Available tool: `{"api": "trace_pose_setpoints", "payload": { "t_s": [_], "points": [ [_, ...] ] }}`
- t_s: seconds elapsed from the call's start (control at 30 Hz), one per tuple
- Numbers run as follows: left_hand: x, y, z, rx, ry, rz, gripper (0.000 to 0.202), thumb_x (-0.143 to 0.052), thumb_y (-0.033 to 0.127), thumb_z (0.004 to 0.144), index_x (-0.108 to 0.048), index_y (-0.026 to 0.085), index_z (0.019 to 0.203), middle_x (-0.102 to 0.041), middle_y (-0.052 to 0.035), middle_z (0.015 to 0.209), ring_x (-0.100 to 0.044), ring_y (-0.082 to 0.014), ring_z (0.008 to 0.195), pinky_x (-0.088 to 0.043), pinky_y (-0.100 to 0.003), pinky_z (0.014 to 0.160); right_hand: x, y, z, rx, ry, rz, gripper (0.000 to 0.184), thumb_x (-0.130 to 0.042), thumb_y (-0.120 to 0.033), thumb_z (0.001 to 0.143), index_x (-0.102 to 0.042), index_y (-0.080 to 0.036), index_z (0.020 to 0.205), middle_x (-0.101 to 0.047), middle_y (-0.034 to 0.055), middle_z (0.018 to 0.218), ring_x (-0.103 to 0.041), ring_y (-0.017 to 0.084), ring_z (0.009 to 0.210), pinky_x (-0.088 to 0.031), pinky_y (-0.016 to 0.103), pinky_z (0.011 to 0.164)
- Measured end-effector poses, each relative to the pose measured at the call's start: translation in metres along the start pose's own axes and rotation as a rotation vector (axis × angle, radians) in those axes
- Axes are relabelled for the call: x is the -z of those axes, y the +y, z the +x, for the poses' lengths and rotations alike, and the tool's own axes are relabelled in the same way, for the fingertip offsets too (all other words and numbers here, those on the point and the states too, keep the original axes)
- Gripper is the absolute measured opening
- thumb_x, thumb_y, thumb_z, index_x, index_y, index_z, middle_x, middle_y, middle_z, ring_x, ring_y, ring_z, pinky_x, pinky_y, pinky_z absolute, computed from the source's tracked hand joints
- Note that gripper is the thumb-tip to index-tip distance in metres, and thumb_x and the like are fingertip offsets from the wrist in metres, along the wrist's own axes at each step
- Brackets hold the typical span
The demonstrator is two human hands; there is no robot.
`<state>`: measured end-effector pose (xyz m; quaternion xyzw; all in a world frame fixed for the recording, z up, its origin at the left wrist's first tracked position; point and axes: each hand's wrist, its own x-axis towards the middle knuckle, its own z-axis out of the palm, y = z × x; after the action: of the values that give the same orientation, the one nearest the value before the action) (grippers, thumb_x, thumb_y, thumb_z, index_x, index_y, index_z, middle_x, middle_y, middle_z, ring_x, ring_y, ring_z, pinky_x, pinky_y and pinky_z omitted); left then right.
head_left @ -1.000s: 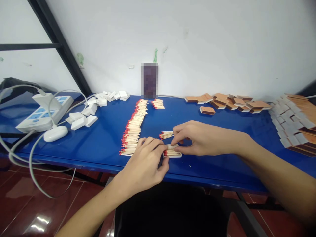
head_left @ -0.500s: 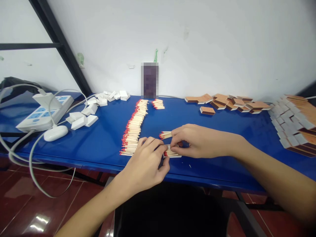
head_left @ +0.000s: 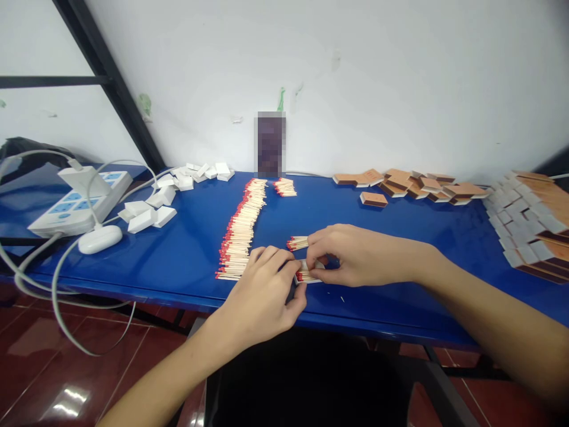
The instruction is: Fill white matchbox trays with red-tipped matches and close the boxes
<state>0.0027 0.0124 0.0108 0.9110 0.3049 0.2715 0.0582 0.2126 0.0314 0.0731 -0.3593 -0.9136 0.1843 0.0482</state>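
Observation:
A small white matchbox tray [head_left: 315,280] with red-tipped matches [head_left: 304,276] in it lies near the table's front edge. My left hand [head_left: 269,287] grips the tray's left end between thumb and fingers. From the right, my right hand [head_left: 342,256] is closed at the tray, its thumb and fingertips pinched over the matches inside; the fingers partly hide them. A small bundle of matches [head_left: 297,242] lies just beyond the tray, its right end covered by the right hand. Left of the tray runs a long row of matches [head_left: 242,228], heads to the left.
White empty trays [head_left: 165,196] lie at the back left, near a power strip [head_left: 80,201] with cables. Brown matchbox sleeves [head_left: 409,182] are piled at the back right; stacked matchboxes [head_left: 528,222] stand far right. A few matches [head_left: 285,187] lie by the pixelated dark object [head_left: 270,145].
The right thumb has shifted slightly over the matches in the tray, covering more of their right ends. The left hand keeps its hold almost unmoved.

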Motion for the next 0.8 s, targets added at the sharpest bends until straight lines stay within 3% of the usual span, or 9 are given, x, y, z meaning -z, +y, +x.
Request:
{"api": "trace_pose_setpoints", "payload": {
  "t_s": [0.27, 0.47, 0.8],
  "points": [
    [0.0010, -0.0013, 0.0009, -0.007, -0.023, 0.006, 0.015, -0.056, 0.019, 0.096, -0.065, 0.012, 0.106, -0.062, -0.0080, 0.104, -0.054, -0.0256, 0.100, -0.041, -0.044, 0.094, 0.0011, -0.0018, -0.0004, -0.002, 0.007, 0.010, 0.014, -0.061, -0.028, 0.089, -0.071, -0.020, 0.082, -0.069, 0.0006, 0.078, -0.057, 0.014, 0.070, -0.037, 0.027, 0.065],
    [0.0044, -0.0004, -0.0001, 0.001, -0.049, 0.005, 0.014, -0.055, 0.019, 0.097, -0.065, 0.015, 0.107, -0.062, -0.0075, 0.106, -0.054, -0.0260, 0.100, -0.042, -0.045, 0.092, 0.0018, -0.0014, -0.0010, -0.013, 0.014, 0.009, 0.019, -0.059, -0.030, 0.090, -0.065, -0.019, 0.075, -0.066, -0.0002, 0.073, -0.055, 0.012, 0.066, -0.036, 0.027, 0.064],
    [-0.0027, -0.0015, -0.0007, -0.019, 0.039, -0.030, 0.017, -0.057, 0.017, 0.093, -0.063, 0.012, 0.108, -0.066, -0.0092, 0.104, -0.058, -0.0267, 0.100, -0.047, -0.043, 0.093, 0.0026, -0.0005, 0.0010, -0.019, 0.005, 0.006, 0.020, -0.055, -0.022, 0.089, -0.065, -0.019, 0.072, -0.060, -0.0028, 0.065, -0.047, 0.010, 0.058, -0.032, 0.025, 0.058]
  ]
}}
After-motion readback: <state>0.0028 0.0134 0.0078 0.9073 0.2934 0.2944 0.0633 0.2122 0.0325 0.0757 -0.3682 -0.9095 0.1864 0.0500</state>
